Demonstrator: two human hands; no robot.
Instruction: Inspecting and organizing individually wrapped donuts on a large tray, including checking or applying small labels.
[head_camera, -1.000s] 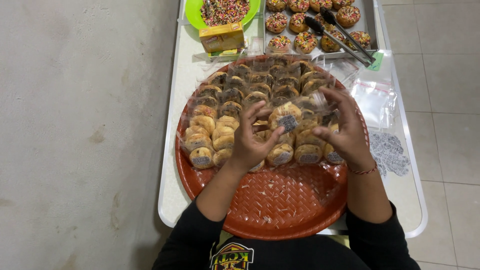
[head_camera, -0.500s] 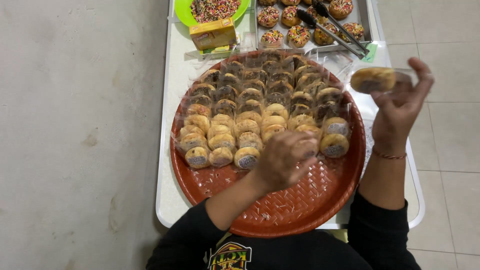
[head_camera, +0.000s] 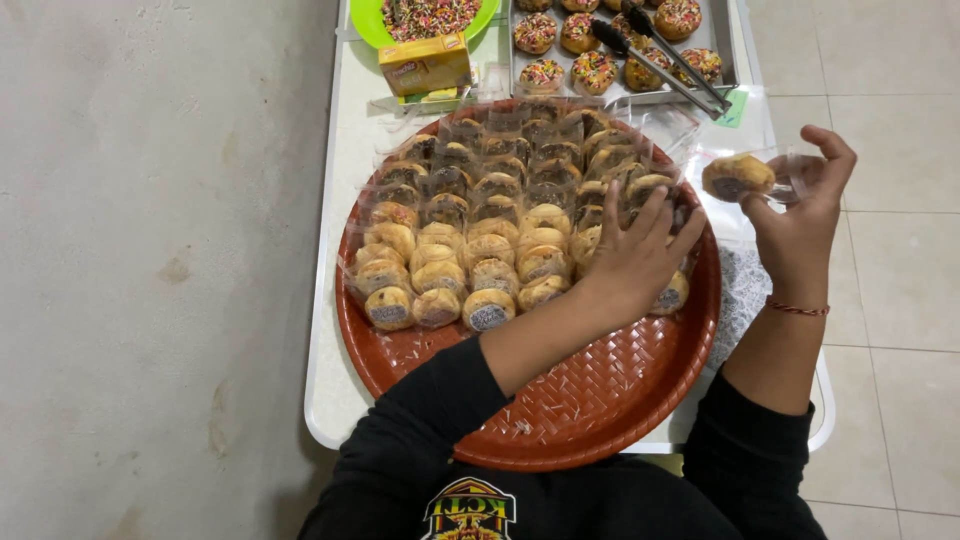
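Even, soft overhead light, fairly bright; faint shadows only. Sharp centre, slight glare on clear plastic wrappers (head_camera: 520, 150), no blur.

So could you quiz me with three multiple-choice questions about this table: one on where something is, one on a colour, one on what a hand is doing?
1. Where is the metal tray of sprinkle-topped pastries?
A. At the far end of the table, beyond the round tray
B. On the floor
C. Inside the round tray

2. What colour is the big round woven tray?
A. Blue
B. Reddish-brown
C. White

3. What is the right hand doing?
A. Resting flat on the table
B. Gripping the tongs
C. Holding up a wrapped pastry

Answers:
1. A: the metal tray sits past the round tray, with tongs lying across it.
2. B: its bare woven base shows reddish-brown.
3. C: the right hand pinches a wrapped pastry off to the side, while the left hand lies on the packed rows.
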